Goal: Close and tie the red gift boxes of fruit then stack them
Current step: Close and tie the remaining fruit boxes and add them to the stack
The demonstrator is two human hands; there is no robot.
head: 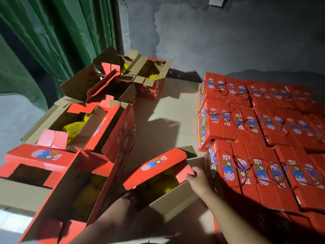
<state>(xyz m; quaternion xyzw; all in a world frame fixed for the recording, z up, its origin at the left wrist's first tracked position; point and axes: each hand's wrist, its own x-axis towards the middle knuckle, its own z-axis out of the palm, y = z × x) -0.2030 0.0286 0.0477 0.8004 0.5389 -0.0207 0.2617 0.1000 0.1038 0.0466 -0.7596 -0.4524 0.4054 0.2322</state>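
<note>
Near-centre open box (158, 187) sat on the floor, fruit (168, 184) inside; right hand (197, 178) pinched its right tab; left hand (130, 198) grip hidden, cannot tell; fold end tabs first, then press printed flap (154, 166) flat.

1. The closed red gift boxes (260, 120) carry printed panels with small characters, too blurred to read.
2. The flap label (154, 162) on the open box (158, 175) is just as illegible.
</note>
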